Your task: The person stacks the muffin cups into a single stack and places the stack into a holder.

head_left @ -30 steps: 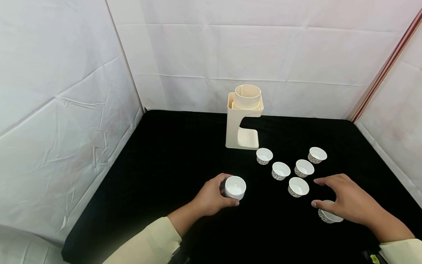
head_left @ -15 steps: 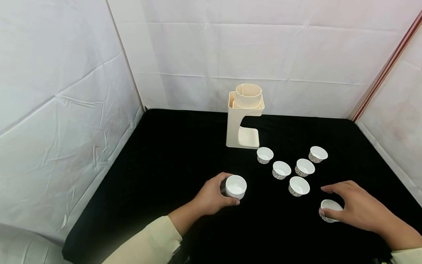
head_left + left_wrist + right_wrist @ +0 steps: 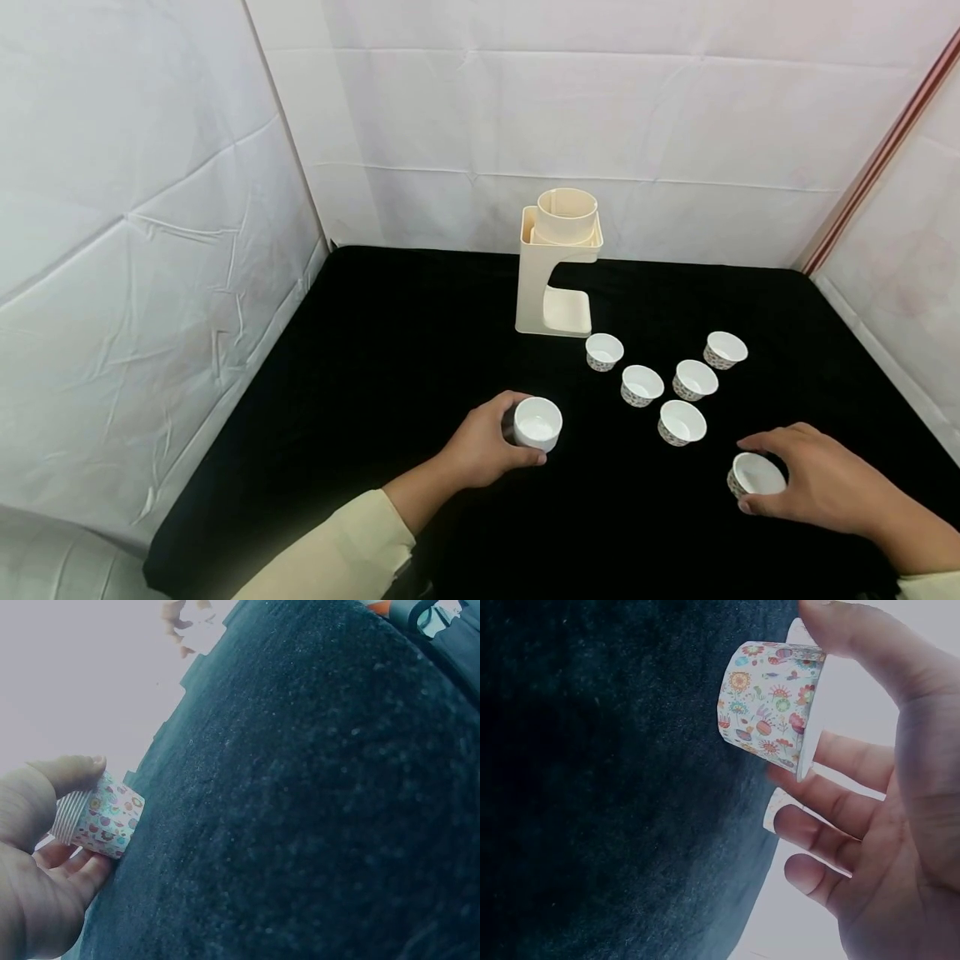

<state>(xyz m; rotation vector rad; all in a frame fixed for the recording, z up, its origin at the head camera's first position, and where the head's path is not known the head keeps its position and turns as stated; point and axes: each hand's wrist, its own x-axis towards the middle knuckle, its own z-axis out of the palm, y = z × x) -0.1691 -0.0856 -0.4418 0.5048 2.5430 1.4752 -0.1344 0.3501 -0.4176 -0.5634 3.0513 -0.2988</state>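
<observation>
My left hand (image 3: 483, 446) grips a small stack of nested baking cups (image 3: 537, 423) between thumb and fingers, mouth up. In the left wrist view the stack (image 3: 112, 817) shows layered ridged rims above a colourful printed side. At the right, my right hand (image 3: 821, 479) has its thumb at the near side and its fingers at the far side of a single baking cup (image 3: 757, 475). This cup (image 3: 769, 701) has a flower print and a flared white rim, with the thumb right at that rim in the right wrist view.
Several more printed baking cups, including one (image 3: 682, 422) nearest the right hand and one (image 3: 725, 350) farther back, stand upright on the black cloth (image 3: 390, 333). Behind them is a cream C-shaped stand (image 3: 531, 292) with a round tube (image 3: 566, 217) on top. White fabric walls (image 3: 450, 117) surround the table.
My right hand has moved nearer and to the right, lowering round the cup it hovered over, and its thumb and fingers have closed in. The left hand stays put with its stack.
</observation>
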